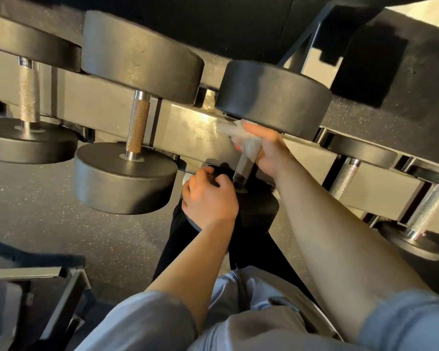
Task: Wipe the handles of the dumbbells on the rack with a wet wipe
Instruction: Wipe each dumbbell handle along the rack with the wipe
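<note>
Warm light from two o'clock glares off the rack (198, 122); the top at twelve o'clock is deep shadow. Edges bend, slightly soft.

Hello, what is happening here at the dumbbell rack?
A person is cleaning dumbbells on a rack. The right hand holds a white wet wipe wrapped round the upper part of the handle of the middle dumbbell. The left hand rests with curled fingers at that dumbbell's near end; I cannot tell whether it grips anything. The bare handles of the neighbouring dumbbells are not being touched.
</note>
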